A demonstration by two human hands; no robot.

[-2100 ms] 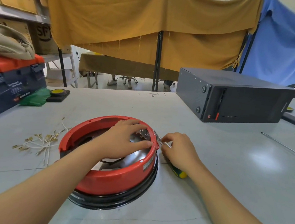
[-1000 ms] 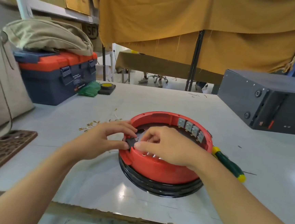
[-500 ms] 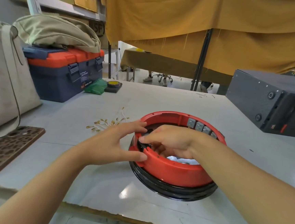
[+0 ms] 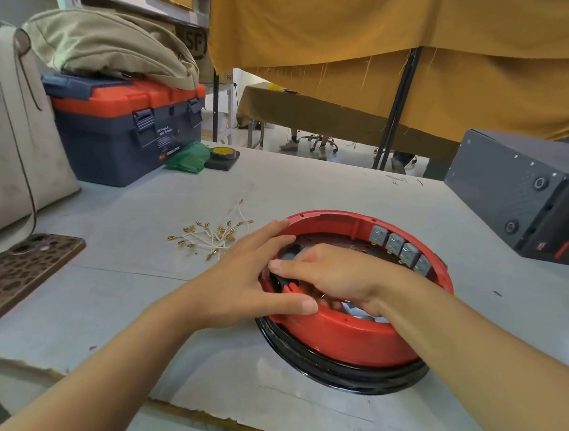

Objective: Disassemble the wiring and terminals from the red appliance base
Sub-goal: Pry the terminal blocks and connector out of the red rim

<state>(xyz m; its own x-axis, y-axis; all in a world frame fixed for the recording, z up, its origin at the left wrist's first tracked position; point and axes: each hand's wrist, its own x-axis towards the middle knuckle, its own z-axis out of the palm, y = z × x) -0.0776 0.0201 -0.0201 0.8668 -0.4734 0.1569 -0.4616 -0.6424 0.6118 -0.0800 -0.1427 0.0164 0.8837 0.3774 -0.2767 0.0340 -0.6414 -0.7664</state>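
Note:
The red appliance base (image 4: 344, 337) lies on a black ring (image 4: 331, 374) near the table's front edge. Several grey terminal blocks (image 4: 400, 251) line its far inner wall. My left hand (image 4: 243, 280) rests on the left rim, fingers straight over the top and thumb pressed along the outer wall. My right hand (image 4: 336, 275) reaches inside the base at that rim, fingers curled down, and pinches a small black part (image 4: 279, 278) under its forefinger. A loose bundle of white wires with brass terminals (image 4: 210, 238) lies on the table left of the base.
A dark computer case (image 4: 532, 199) stands at the right. At the left are a blue and orange toolbox (image 4: 118, 132), a beige bag (image 4: 4, 142) and a phone in a patterned case (image 4: 9, 277). A green cloth (image 4: 186, 158) and tape measure (image 4: 221, 156) lie behind.
My right hand left the screwdriver beside the base and moved to the left rim, then sank deeper inside. My left hand shifted from the base's middle to the left rim.

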